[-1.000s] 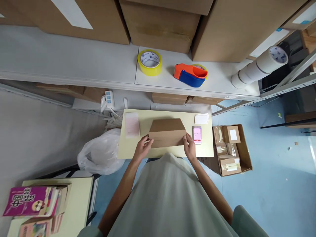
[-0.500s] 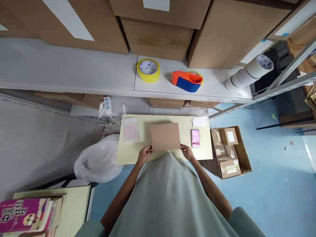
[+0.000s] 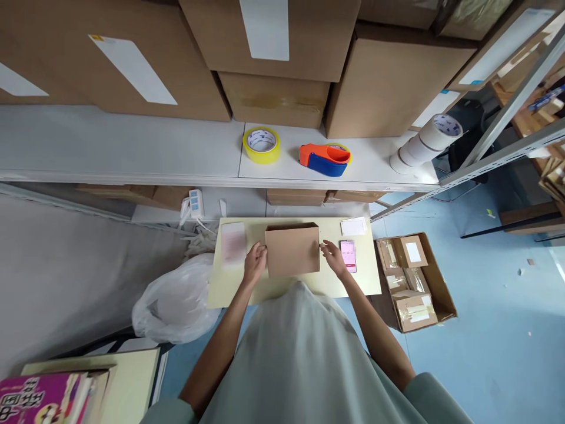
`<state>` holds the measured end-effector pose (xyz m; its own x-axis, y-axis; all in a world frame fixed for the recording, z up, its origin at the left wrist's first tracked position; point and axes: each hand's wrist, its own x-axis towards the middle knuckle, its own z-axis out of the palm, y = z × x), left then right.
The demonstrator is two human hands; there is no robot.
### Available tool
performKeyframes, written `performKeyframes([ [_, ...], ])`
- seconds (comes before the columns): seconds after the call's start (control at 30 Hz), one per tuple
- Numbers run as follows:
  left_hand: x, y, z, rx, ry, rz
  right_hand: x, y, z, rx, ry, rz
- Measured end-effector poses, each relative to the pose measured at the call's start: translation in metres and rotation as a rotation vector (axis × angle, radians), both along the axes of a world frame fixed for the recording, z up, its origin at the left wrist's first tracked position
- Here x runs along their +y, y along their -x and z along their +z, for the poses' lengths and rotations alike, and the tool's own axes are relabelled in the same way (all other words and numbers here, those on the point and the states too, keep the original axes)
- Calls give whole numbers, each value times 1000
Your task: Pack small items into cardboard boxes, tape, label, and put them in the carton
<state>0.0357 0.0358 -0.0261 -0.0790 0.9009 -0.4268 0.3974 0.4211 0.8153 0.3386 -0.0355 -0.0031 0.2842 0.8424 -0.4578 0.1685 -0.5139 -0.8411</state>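
A small brown cardboard box (image 3: 292, 252) stands on the cream tabletop (image 3: 247, 285), its dark inside showing along the far edge. My left hand (image 3: 255, 262) pinches its left side, fingers bent at the edge. On the opposite side, the fingers of my right hand (image 3: 332, 257) grip the right edge near the top. Left of the box lies a pale pinkish sheet (image 3: 233, 244). A phone with a pink screen (image 3: 348, 255) lies close to my right hand, below some white labels (image 3: 353, 226).
On the shelf (image 3: 176, 159) above are a yellow tape roll (image 3: 261, 145), an orange-blue tape dispenser (image 3: 325, 159), stacked white rolls (image 3: 426, 144) and large cartons (image 3: 269, 44). A carton of small parcels (image 3: 412, 282) sits right; a clear plastic bag (image 3: 176, 297) hangs left.
The box has gone from looking flat to standing with its opening visible at the far side. Both hands have moved up along its sides. The camera view has tilted slightly upward.
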Motion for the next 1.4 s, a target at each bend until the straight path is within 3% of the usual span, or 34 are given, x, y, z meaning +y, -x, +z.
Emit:
performKeyframes([
  [0.2, -26, -6, 45, -30, -141, 66, -18, -3, 40, 2, -69, -27],
  [0.33, -38, -15, 52, 158, -88, -42, -29, 1, 42, -147, 29, 53],
  [0.43, -44, -16, 43, 294, 16, -146, -37, 3, 31, -299, 122, 169],
  [0.57, -47, -9, 29, 298, 32, -200, -44, 1, 19, -371, 106, 254],
  [0.7, -42, -4, 24, 246, -48, -189, -42, -3, 13, -356, 21, 250],
  [0.93, -38, 7, 16, 138, -12, -144, -36, -12, 2, -224, -39, 167],
  [1.0, -39, 12, 8, 36, 5, -81, -39, -16, -2, -168, -36, 135],
  [1.2, -42, 18, -26, -479, 211, 320, -50, -23, -22, 259, 63, -78],
  [1.3, -42, 17, -36, -575, 258, 378, -52, -19, -29, 395, 106, -184],
  [1.4, -42, 16, -36, -552, 250, 354, -51, -16, -29, 406, 109, -230],
])
